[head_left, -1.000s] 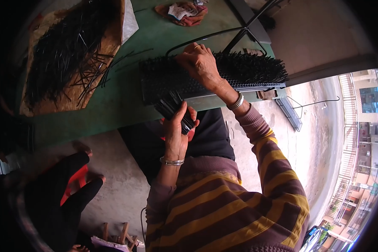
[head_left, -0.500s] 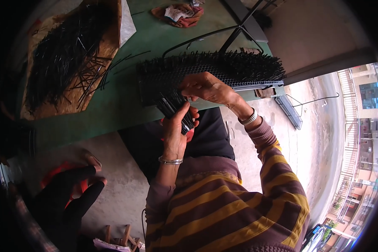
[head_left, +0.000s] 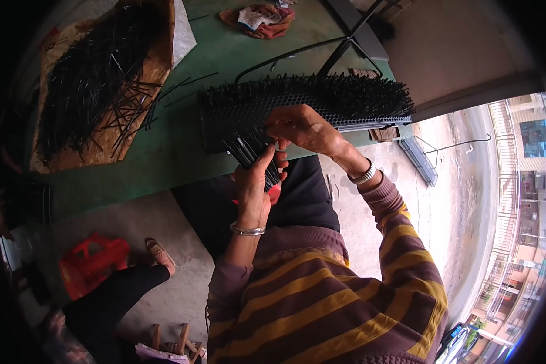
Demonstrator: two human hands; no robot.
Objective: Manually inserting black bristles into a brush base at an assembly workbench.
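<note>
A bundle of thin black strips [head_left: 246,150] is gripped in my left hand [head_left: 253,185], thumb laid along it, at the table's near edge. My right hand [head_left: 309,128] is closed in a pinch just above the strips' upper ends, over the near side of a black perforated panel [head_left: 227,121]. What its fingertips hold is hidden. Short black bristles [head_left: 370,94] stand up densely along the panel's far side and right part. Bare honeycomb holes show on its left and near part.
The panel lies on a green table [head_left: 188,133]. At the left, a brown cardboard sheet [head_left: 118,130] bears a heap of black strips [head_left: 97,79]. A black metal frame [head_left: 337,54] and a reddish cloth [head_left: 267,27] lie farther back. A red stool [head_left: 94,261] and a co-worker's leg [head_left: 118,297] are lower left.
The co-worker's legs have shifted, uncovering more of the red stool. My right hand has moved slightly to the right; my left still grips the bundle.
</note>
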